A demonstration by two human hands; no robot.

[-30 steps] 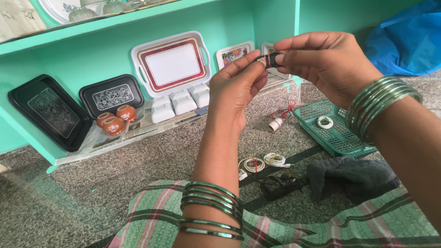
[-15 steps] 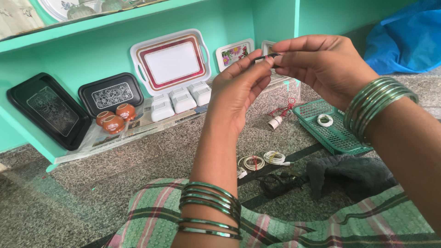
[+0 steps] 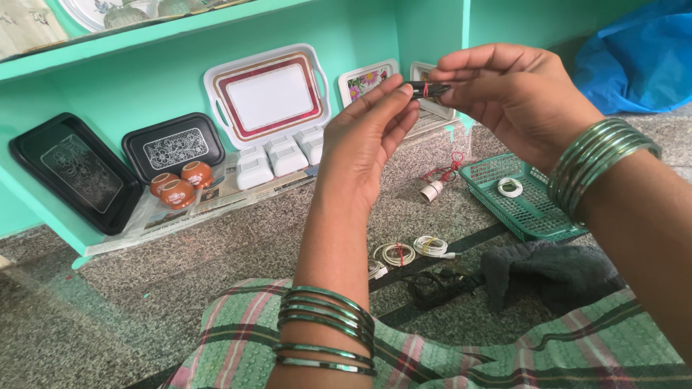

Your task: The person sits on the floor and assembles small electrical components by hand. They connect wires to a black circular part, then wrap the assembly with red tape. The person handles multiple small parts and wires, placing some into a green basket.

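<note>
Green basket (image 3: 530, 209), white cable coils (image 3: 414, 250), grey cloth (image 3: 559, 270) below raised hands.

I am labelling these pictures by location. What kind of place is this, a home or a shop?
Probably a home, with the person sitting on a speckled stone floor by a green shelf. Serving trays lean in the shelf, small coiled cables lie on the floor, and both hands hold a dark cable bundle.

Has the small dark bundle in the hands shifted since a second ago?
Barely. The dark bundle, pinched between left hand and right hand, still sits in front of the small flowered tray, as before.
</note>
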